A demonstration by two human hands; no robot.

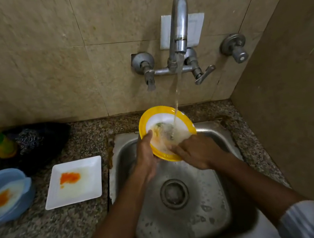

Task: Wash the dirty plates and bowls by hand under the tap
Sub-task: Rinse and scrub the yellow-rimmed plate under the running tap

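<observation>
Round yellow-rimmed plate (164, 117) under tap (178, 31) stream, left hand (146, 157) grip pinching rim, right hand (195, 153) fingers spread flat on it

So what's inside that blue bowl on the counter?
The blue bowl holds an orange food smear on a whitish, watery-looking film across its bottom. Its near wall hides part of the inside, and blur hides whether anything else is in there.
</observation>
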